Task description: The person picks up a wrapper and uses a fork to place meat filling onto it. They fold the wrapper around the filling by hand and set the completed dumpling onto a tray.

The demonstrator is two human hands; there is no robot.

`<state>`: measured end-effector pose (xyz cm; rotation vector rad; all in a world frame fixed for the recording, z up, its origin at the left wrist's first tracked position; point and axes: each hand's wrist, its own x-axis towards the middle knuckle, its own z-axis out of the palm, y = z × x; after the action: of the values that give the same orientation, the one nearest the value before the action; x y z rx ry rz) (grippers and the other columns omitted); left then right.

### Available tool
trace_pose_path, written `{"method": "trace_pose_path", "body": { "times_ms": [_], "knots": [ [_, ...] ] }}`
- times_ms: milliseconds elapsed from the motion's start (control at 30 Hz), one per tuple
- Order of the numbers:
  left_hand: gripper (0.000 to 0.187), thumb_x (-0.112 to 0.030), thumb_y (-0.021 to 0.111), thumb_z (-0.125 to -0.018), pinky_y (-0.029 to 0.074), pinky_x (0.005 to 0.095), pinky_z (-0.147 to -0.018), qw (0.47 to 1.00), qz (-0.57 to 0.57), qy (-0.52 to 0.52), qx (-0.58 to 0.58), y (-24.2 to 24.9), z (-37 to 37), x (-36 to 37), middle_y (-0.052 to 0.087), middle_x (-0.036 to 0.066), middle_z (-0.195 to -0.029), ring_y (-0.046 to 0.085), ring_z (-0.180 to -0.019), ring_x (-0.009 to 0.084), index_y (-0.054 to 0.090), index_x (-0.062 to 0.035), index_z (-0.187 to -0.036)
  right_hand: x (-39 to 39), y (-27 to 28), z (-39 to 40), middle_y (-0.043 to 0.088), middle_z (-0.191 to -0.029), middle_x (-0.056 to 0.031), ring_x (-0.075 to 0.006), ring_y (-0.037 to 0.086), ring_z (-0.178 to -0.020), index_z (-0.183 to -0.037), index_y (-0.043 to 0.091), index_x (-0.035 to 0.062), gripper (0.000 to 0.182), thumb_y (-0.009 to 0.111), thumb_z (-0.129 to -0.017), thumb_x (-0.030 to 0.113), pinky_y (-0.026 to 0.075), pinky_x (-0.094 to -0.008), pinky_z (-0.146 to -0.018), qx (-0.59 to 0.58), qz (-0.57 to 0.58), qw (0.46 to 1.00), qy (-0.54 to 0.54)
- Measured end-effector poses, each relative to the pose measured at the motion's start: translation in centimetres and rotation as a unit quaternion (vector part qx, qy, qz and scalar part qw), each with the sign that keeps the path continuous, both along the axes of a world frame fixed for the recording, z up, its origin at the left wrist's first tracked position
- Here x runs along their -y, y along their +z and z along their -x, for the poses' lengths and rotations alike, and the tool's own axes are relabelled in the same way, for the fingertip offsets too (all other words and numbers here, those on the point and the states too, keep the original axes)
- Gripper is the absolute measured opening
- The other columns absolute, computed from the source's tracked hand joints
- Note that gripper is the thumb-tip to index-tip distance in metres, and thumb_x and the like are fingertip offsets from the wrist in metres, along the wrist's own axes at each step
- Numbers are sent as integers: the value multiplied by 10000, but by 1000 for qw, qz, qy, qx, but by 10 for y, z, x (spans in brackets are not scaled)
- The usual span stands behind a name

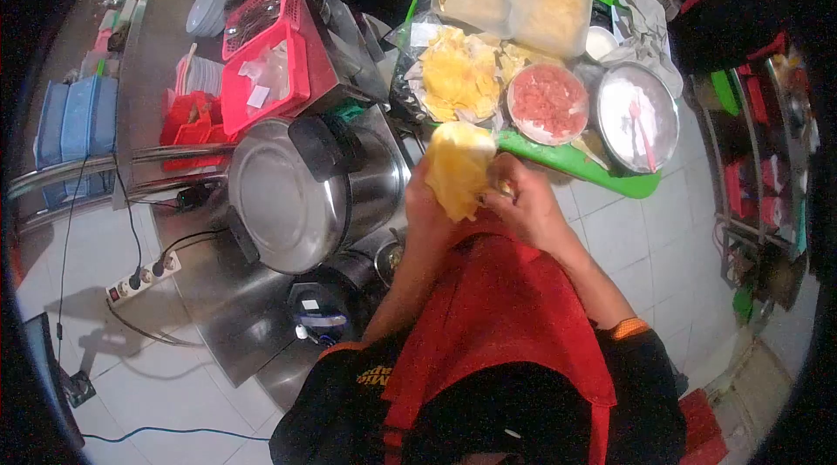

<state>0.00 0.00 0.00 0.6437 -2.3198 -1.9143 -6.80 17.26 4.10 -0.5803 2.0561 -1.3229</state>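
My left hand is closed around the lower left side of a thin yellow wrapper sheet, held up in front of my red apron. My right hand is at the sheet's right edge, fingers pinched together; what they hold is too small to make out. Just beyond my hands is a pile of yellow wrapper sheets. To its right stands a round bowl of pinkish minced filling. Farther right, a metal bowl holds something white, with a pink spatula in it.
Two plastic containers stand behind the pile, on a table with a green board. A big steel pot is close on my left, beside red baskets. A power strip with cables lies lower left. Shelves line the right.
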Motion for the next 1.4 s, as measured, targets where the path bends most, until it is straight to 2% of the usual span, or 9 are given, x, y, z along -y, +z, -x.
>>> {"method": "trace_pose_path", "body": {
  "times_ms": [67,233,367,667,733,1000,1133,1233,1400],
  "knots": [
    [441,-242,476,-969,481,380,-952,770,-616,141,-91,4,3,4,564,156,-1247,582,-1117,264,442,30,-1315,-6,-8,0,618,-1013,-67,-126,571,-958,-1086,543,46,247,633,-857,26,457,-262,-829,21,127,990,-49],
    [431,-216,392,-985,449,466,-991,903,-367,128,-185,-15,-16,51,529,208,-1288,557,-1149,343,424,54,-1320,-4,11,21,619,-1022,-56,-121,571,-931,-1105,555,-6,272,647,-855,48,453,-279,-850,106,206,966,-115],
    [453,-260,340,-1002,429,495,-1015,749,-591,228,-196,-5,-25,65,506,229,-1315,538,-1176,369,412,36,-1338,22,-5,54,638,-1006,-70,-137,578,-933,-1142,558,-4,304,651,-865,82,451,-295,-865,59,149,976,-149],
    [464,-298,395,-992,396,520,-1036,962,-184,148,-138,-17,-46,66,512,190,-1330,508,-1217,370,430,7,-1339,85,-135,138,634,-958,-158,-226,607,-863,-1126,536,-12,409,702,-815,193,489,-339,-789,-70,-86,973,-204],
    [445,-265,442,-977,403,520,-1029,755,-582,251,-170,-5,-46,58,522,188,-1318,518,-1207,364,436,-7,-1340,61,-134,119,629,-944,-143,-233,605,-853,-1130,529,-5,387,682,-829,184,489,-353,-791,-36,-20,978,-206],
    [453,-186,432,-969,393,533,-1040,744,-637,151,-137,-21,-35,64,496,218,-1344,510,-1216,371,390,33,-1363,-11,-72,-23,436,-745,-24,-112,450,-583,-1007,432,63,155,409,-884,-30,367,-253,-472,360,100,910,-180],
    [449,-174,446,-967,395,533,-1039,691,-700,116,-136,-8,-15,55,494,220,-1345,511,-1215,373,391,34,-1362,-27,-81,-30,537,-758,-64,-169,570,-635,-1101,563,-6,283,369,-900,-50,507,-327,-593,209,42,963,-164],
    [460,-219,395,-987,428,493,-1008,726,-668,104,-127,-7,-13,53,487,231,-1336,519,-1198,379,375,54,-1356,-43,-81,-7,612,-715,-192,-336,615,-642,-1154,603,11,338,434,-867,-43,489,-426,-637,-135,-70,975,-163],
    [447,-200,363,-1007,427,500,-1011,806,-561,30,-187,-12,-24,52,478,260,-1330,525,-1189,379,357,81,-1353,-61,-84,18,613,-890,-253,-407,613,-821,-1292,508,44,491,490,-814,-62,477,-468,-717,-248,-137,938,-201]
  ]
}}
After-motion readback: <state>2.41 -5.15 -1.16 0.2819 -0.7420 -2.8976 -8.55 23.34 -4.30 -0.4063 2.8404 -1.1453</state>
